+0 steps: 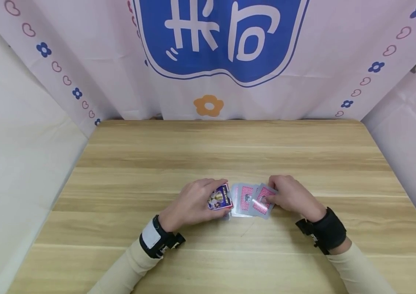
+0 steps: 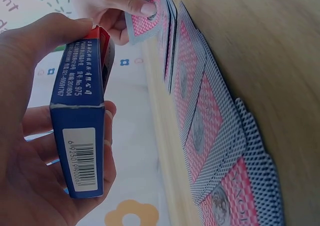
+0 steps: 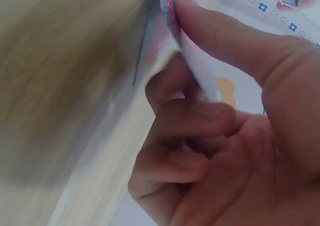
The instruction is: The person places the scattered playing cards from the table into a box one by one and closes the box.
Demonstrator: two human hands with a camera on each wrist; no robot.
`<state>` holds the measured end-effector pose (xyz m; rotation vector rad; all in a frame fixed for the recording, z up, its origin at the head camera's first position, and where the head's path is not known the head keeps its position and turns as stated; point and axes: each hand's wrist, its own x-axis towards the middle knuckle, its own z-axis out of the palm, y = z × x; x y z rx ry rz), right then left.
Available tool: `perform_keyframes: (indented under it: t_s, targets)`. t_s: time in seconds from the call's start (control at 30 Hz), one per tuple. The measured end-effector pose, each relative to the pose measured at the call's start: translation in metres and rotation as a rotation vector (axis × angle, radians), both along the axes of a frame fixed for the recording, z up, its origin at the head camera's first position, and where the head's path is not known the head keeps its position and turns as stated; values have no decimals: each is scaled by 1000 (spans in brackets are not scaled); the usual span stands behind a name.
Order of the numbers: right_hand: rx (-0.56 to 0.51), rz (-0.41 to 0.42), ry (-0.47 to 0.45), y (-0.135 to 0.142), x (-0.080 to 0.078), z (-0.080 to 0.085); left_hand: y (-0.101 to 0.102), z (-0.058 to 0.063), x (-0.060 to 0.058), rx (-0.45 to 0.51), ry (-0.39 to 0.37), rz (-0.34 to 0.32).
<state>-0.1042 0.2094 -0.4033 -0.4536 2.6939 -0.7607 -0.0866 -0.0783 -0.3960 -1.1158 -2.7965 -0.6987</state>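
My left hand (image 1: 193,202) grips a blue and red card box (image 1: 220,197) between thumb and fingers. In the left wrist view the box (image 2: 80,131) shows its printed side and a barcode end, held above the table. Playing cards (image 1: 245,198) lie overlapping in a row, red patterned backs up, just right of the box. My right hand (image 1: 290,196) pinches a playing card (image 1: 263,200) at the row's right end, thumb on its back. The right wrist view shows that thumb and curled fingers holding the card (image 3: 200,71), seen nearly edge-on. Part of the row is hidden under the box.
The wooden table (image 1: 156,151) extends around both hands. Behind its far edge hangs a white cloth (image 1: 171,96) with a blue emblem and an orange flower. White sheets (image 1: 20,163) flank the sides. Each wrist wears a black strap (image 1: 327,230).
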Motion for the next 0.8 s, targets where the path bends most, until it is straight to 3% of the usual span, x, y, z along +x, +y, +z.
perform_keyframes:
  t_s: [0.17,0.33,0.5,0.8]
  targets:
    - [-241,88,-51,2,0,9,0,0,0,6,-5,-4]
    - [-473,14,-87,-2,3,28,-1,-1,2,3,0,-2]
    - [-504,-13,-84,-9,5,37,-1,-2,2,-3,-1,-4]
    - [-534,1,-62,-17,7,31,0,0,3,23,29,-28]
